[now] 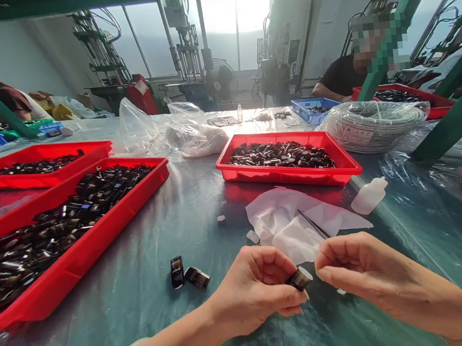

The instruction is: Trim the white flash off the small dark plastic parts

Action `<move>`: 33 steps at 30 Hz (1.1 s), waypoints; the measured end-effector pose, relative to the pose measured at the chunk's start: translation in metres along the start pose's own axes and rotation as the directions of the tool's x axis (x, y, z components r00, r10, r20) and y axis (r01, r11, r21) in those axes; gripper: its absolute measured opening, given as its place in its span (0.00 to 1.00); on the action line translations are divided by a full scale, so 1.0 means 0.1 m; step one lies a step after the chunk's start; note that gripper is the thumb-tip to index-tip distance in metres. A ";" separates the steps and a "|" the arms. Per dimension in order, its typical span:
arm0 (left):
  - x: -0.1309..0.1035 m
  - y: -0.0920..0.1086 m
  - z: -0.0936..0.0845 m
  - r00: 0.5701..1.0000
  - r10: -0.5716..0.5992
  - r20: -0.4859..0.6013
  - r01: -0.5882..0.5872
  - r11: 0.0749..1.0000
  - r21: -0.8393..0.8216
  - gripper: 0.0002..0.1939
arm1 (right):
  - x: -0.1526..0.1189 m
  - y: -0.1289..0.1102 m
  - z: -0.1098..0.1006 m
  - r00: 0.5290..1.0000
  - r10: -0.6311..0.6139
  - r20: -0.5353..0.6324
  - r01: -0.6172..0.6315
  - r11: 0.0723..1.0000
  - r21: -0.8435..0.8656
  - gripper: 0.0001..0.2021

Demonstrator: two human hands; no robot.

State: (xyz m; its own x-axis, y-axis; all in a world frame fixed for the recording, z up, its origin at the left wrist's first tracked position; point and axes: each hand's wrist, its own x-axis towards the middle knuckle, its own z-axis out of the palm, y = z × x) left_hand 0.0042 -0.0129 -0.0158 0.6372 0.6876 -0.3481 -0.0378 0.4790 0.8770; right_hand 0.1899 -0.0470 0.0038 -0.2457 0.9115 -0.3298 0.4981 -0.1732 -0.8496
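Between the thumb and fingers of my left hand [256,288] is a small dark, glossy piece [299,279] with a white oval end facing right. Just right of it, my right hand [360,269] has its thumb and index finger pinched together; whatever they hold, if anything, is too small to make out. Two similar dark pieces, one upright-looking [177,272] and one slanted [198,278], lie on the table left of my hands. Beyond my hands a crumpled white cloth [290,227] lies with thin dark tweezers [313,223] on it.
A red tray [289,177] of dark pieces stands ahead, and a longer one [75,261] fills the left. A white squeeze bottle [369,196] lies right of the cloth. Farther back are a wire coil [374,122], plastic bags [196,135] and people at both sides.
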 end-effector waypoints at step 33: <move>0.03 -0.01 -0.07 0.998 0.017 -0.062 -0.021 0.998 -0.062 0.16 | 0.06 0.07 0.21 0.796 -0.594 -0.116 0.521 0.771 -0.367 0.08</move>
State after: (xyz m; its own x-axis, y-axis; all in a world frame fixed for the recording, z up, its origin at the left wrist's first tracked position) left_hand 0.0007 -0.0079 -0.0203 0.5871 0.7284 -0.3531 -0.0988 0.4974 0.8619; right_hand 0.1745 -0.0501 -0.0129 -0.3948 0.8720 0.2894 0.5607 0.4783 -0.6759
